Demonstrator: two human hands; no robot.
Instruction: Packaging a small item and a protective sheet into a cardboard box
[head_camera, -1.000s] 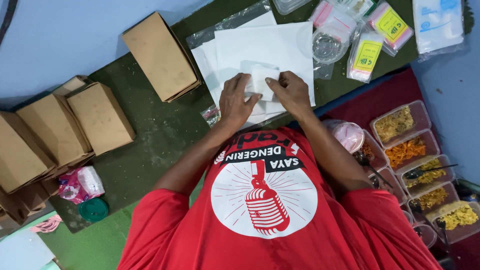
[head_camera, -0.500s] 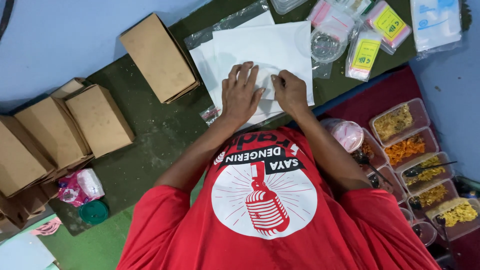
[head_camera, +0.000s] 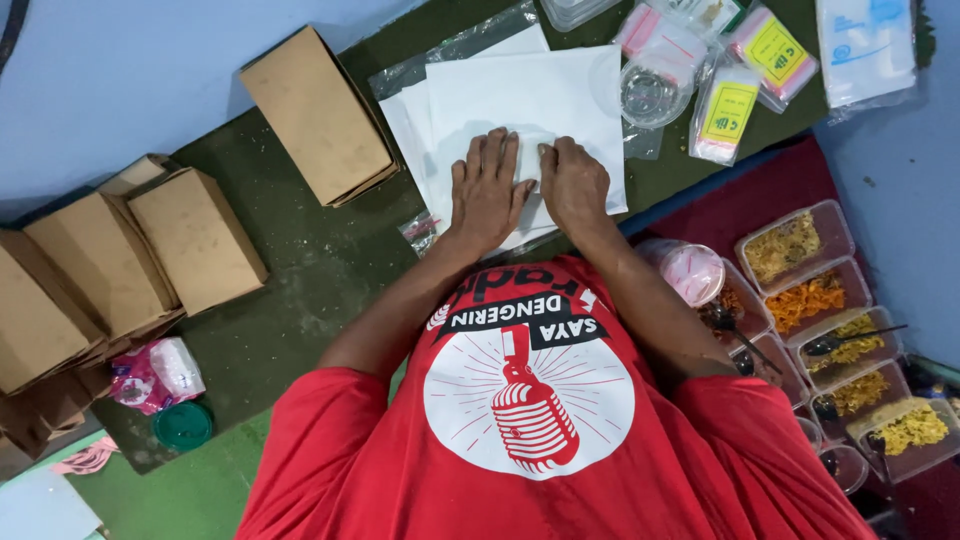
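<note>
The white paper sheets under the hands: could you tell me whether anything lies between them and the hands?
Nothing visible does. The left hand lies flat on the white paper sheets, and the right hand presses on them beside it, both in direct contact.

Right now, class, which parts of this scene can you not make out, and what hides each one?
- Small folded white paper piece, head view: mostly covered by the left hand and right hand.
- Clear plastic tubs of yellow and orange food, head view: nearest ones hidden behind the red shirt.
- Brown cardboard boxes, head view: cut off by the left edge.
</note>
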